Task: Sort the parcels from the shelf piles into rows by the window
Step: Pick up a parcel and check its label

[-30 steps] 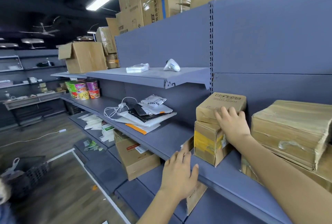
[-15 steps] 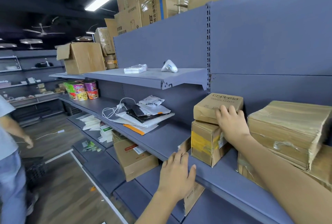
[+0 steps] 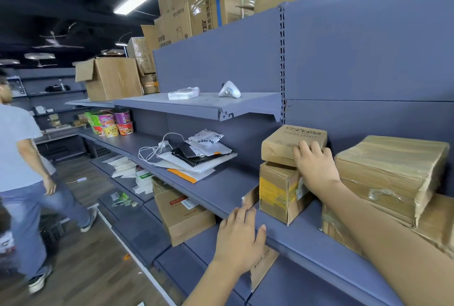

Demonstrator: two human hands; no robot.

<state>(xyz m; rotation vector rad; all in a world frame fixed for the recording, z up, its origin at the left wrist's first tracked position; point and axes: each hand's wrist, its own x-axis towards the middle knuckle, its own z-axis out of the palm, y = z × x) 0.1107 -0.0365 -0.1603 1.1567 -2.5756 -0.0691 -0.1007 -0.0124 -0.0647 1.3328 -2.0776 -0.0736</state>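
Head cam, so just the one angle. My right hand [image 3: 315, 170] is up on the small brown parcel [image 3: 287, 145], fingers curled over its near top edge and gripping it. That parcel sits on top of a taller box with yellow tape [image 3: 277, 190], both on the grey shelf [image 3: 221, 190], just beside a big taped cardboard bundle [image 3: 393, 173]. My left hand [image 3: 239, 239] is lower, at the shelf's front edge, fingers pretty much straight and thumb out, pressed flat on a thin cardboard mailer [image 3: 264, 266] standing against the edge. Further left on the shelf there's a pile of poly mailers [image 3: 196, 158]. A person in a grey tee [image 3: 22, 158] is over on the left.
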